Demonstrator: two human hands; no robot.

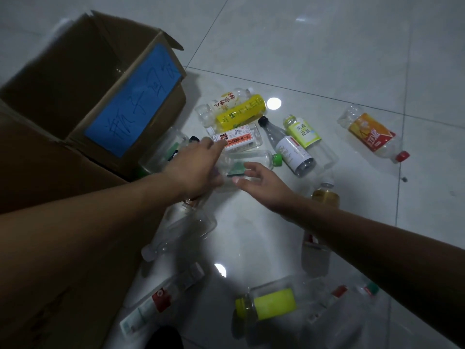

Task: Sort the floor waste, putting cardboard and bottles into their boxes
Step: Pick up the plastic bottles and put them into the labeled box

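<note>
Two hands open: left hand [198, 167], right hand [261, 182], both empty | one green-capped bottle [251, 157] between | dozen-plus bottles [241, 113] | one blue-labelled box [133, 96]

Approx. 15 bottles [241, 113], 2 cardboard boxes [130, 96], 2 hands [197, 167].

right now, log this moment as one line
phase: reach | left hand: open, over green-capped bottle | right hand: open, beside it | blue-labelled box: flaps open, at left

I see glossy, smooth floor tiles [327, 59]. The box [173, 107] is matt brown cardboard. The bottles [372, 133] are clear, shiny plastic.
</note>
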